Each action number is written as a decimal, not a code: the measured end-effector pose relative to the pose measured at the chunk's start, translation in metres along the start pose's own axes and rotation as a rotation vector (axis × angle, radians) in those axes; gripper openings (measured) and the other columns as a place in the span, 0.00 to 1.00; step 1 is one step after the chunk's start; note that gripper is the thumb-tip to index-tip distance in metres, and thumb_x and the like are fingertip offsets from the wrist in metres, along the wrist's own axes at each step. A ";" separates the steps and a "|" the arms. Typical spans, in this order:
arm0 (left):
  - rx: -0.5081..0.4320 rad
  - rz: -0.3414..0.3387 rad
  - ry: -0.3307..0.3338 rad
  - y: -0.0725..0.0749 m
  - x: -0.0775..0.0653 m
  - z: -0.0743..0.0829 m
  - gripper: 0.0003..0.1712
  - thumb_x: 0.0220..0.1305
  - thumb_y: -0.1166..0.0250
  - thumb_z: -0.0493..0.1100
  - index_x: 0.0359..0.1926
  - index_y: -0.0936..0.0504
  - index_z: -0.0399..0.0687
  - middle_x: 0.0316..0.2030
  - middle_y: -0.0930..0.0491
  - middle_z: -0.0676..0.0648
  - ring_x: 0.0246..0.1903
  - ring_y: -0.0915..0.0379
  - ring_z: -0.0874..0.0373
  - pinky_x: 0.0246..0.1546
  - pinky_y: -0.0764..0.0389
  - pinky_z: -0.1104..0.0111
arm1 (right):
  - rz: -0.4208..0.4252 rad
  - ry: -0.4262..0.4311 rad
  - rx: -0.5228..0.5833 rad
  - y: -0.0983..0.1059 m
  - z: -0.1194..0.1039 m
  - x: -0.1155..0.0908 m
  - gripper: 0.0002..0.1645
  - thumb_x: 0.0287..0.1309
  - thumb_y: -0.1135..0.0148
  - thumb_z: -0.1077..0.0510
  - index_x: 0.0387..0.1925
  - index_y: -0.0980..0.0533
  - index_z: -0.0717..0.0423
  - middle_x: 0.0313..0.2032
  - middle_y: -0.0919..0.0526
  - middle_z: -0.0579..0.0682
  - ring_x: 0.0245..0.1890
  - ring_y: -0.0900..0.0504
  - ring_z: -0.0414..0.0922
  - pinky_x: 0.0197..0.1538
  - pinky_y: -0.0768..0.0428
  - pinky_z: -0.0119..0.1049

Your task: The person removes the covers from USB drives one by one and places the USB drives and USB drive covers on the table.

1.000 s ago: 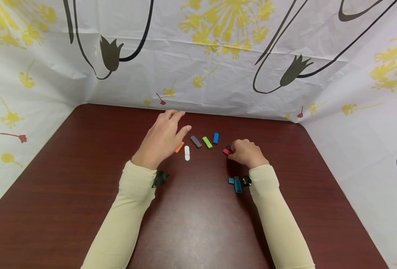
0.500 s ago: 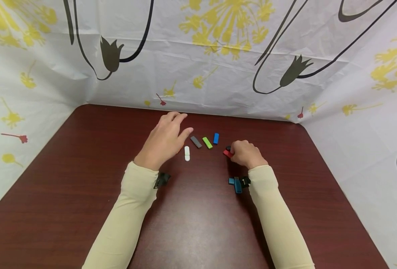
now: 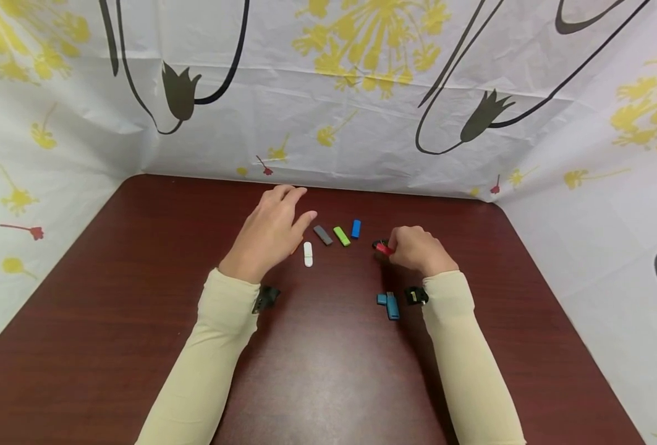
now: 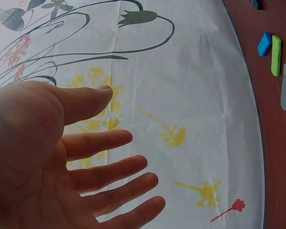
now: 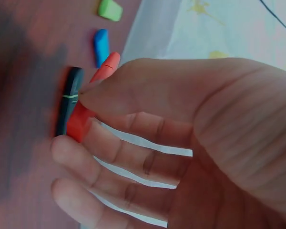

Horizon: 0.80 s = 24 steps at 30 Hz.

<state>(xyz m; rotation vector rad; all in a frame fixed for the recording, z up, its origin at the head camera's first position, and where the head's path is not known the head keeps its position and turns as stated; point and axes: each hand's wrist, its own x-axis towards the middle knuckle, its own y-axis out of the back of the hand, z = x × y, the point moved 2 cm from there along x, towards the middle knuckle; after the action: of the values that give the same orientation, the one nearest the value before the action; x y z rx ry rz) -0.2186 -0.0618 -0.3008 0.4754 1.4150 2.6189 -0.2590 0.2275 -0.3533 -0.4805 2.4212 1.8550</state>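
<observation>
My right hand pinches a red USB stick between thumb and fingers. Right beside it, a black USB stick with a thin pale band lies on the table. My left hand hovers with fingers spread and holds nothing. Under its thumb side only a sliver of an orange stick shows. Close to that hand lie a white USB stick and a grey one. Green and blue sticks lie between the two hands.
Nearer the person, a teal USB stick lies with its metal plug showing, its small teal cap beside it. The dark red-brown table meets a white patterned sheet at the back and sides.
My right hand has shifted slightly to the right, taking the red USB stick with it. More of the black stick shows now. My left hand stays nearly where it was.
</observation>
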 end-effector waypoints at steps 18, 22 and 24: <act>-0.004 -0.032 -0.048 -0.009 -0.002 0.013 0.33 0.82 0.38 0.52 0.80 0.31 0.44 0.76 0.31 0.40 0.75 0.35 0.42 0.68 0.21 0.47 | 0.324 0.148 -0.014 0.030 -0.052 -0.041 0.16 0.62 0.29 0.62 0.52 0.18 0.58 0.42 0.18 0.55 0.37 0.18 0.54 0.41 0.17 0.56; -0.006 -0.026 -0.093 -0.013 -0.002 0.019 0.33 0.80 0.35 0.51 0.78 0.28 0.46 0.73 0.28 0.42 0.71 0.31 0.45 0.61 0.15 0.49 | 0.401 0.203 -0.026 0.033 -0.063 -0.050 0.14 0.61 0.29 0.63 0.48 0.18 0.55 0.40 0.19 0.52 0.36 0.19 0.52 0.39 0.18 0.54; 0.001 -0.019 -0.135 -0.015 -0.002 0.022 0.32 0.78 0.32 0.50 0.77 0.26 0.46 0.72 0.26 0.43 0.69 0.29 0.47 0.59 0.14 0.52 | 0.430 0.230 -0.031 0.035 -0.067 -0.055 0.13 0.61 0.29 0.64 0.48 0.17 0.55 0.41 0.19 0.52 0.37 0.19 0.51 0.39 0.18 0.53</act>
<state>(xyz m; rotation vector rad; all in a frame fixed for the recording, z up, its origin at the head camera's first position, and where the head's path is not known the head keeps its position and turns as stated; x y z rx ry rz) -0.2100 -0.0369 -0.3026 0.6231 1.3720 2.5191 -0.2073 0.1840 -0.2893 -0.1898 2.8342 2.0969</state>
